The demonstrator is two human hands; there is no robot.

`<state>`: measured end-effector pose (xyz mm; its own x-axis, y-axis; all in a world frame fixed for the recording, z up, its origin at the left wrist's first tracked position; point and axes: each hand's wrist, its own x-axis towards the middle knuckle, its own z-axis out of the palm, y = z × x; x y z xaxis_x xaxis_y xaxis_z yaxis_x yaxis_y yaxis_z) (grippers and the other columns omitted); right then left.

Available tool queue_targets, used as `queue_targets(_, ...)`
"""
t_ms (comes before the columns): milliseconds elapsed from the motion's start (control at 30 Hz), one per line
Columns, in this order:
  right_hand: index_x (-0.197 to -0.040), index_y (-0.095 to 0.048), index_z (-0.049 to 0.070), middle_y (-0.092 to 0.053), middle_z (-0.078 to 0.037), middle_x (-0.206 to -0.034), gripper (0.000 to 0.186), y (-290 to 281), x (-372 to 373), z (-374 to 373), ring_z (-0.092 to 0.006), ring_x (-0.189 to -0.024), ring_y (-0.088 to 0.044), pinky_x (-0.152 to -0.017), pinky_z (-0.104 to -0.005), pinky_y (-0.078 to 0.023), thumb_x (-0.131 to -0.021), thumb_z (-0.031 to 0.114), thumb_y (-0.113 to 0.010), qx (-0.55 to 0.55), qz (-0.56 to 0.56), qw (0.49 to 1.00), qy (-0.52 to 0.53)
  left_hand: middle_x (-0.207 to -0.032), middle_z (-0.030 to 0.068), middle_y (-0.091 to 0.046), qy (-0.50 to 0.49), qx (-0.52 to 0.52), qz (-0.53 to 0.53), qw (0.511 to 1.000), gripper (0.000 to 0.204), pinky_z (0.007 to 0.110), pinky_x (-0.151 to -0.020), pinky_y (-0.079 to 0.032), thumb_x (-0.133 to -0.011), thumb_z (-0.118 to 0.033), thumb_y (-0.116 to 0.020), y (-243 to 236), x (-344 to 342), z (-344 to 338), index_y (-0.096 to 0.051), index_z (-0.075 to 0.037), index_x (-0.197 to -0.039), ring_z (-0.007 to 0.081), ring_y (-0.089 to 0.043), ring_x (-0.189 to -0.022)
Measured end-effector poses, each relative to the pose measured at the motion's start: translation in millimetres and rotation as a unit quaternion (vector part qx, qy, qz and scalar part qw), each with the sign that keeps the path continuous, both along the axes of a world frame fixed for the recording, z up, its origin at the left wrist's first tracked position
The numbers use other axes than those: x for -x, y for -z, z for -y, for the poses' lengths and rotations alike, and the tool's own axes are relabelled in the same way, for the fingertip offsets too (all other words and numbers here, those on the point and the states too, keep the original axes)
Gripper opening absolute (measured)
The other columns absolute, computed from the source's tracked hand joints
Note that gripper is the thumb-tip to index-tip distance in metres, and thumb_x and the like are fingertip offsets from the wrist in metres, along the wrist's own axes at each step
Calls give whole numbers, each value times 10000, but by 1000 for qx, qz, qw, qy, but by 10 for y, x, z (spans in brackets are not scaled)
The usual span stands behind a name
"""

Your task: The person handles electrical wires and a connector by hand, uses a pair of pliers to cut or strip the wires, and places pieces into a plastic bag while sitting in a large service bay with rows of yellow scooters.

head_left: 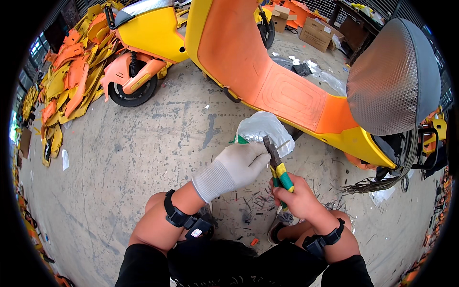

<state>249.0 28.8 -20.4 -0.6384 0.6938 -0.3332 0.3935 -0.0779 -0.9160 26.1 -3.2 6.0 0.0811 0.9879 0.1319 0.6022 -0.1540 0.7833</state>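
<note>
One pair of green-and-yellow pliers (pixel 279 168) sits mid-scene in our right hand (pixel 300 197), fingers wrapped round the handles. A thin strip (pixel 284 144) pokes out right of its head. Our left hand (pixel 237 164), in a pale glove, has its fingers bunched up right by that head; can't tell what they're pinching, tbh. Just beyond there's a whitish plastic bag (pixel 264 126), then an orange-and-yellow scooter (pixel 294 99) on the far side, plus a messy pile of panels (pixel 76 71) far left.
</note>
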Motion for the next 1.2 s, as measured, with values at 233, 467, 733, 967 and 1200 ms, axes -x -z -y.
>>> queue_targets(233, -1018, -625, -16, -614, -55, -643, 202, 16, 15, 3, -145, -568, -619, -558, -311, -492, -889, 139, -604, 7, 0, 1000, 15, -800, 219, -625, -1, -18, -65, 998, 242, 484, -719, -510, -985, -233, -532, 23, -41, -2, -610, -14, -918, 411, -643, -806)
queue_targets(467, -1017, -626, -23, -621, -61, -642, 211, 30, -4, 12, -154, -571, -628, -558, -315, -494, -885, 140, -606, 8, 2, 1000, 20, -805, 221, -621, 9, -10, -86, 996, 232, 488, -733, -511, -992, -222, -515, 12, -52, 2, -594, -13, -927, 408, -645, -815)
queue_targets(733, -1020, -628, -27, -630, -70, -653, 217, 6, 8, 14, -157, -570, -631, -558, -318, -497, -879, 137, -608, -2, 20, 1000, 18, -813, 222, -628, 12, -16, -105, 994, 218, 481, -722, -517, -986, -207, -524, 37, -53, -2, -602, -8, -941, 406, -650, -807)
queue_targets(967, -1043, -613, -7, -643, -78, -692, 222, 18, 27, -13, -170, -609, -641, -596, -320, -509, -891, 155, -621, -17, 21, 999, 32, -810, 208, -637, -25, -106, -141, 984, 178, 459, -715, -531, -963, -177, -553, 76, -134, 9, -619, -12, -974, 397, -656, -802)
queue_targets(1200, -1190, -571, 32, -678, -102, -967, 302, 217, 25, -23, -199, -888, -678, -778, -343, -532, -902, 106, -622, -56, -46, 997, 12, -751, 160, -612, -12, -126, 18, 992, 222, 386, -636, -498, -963, -201, -559, 132, -98, -40, -641, 6, -967, 323, -640, -692)
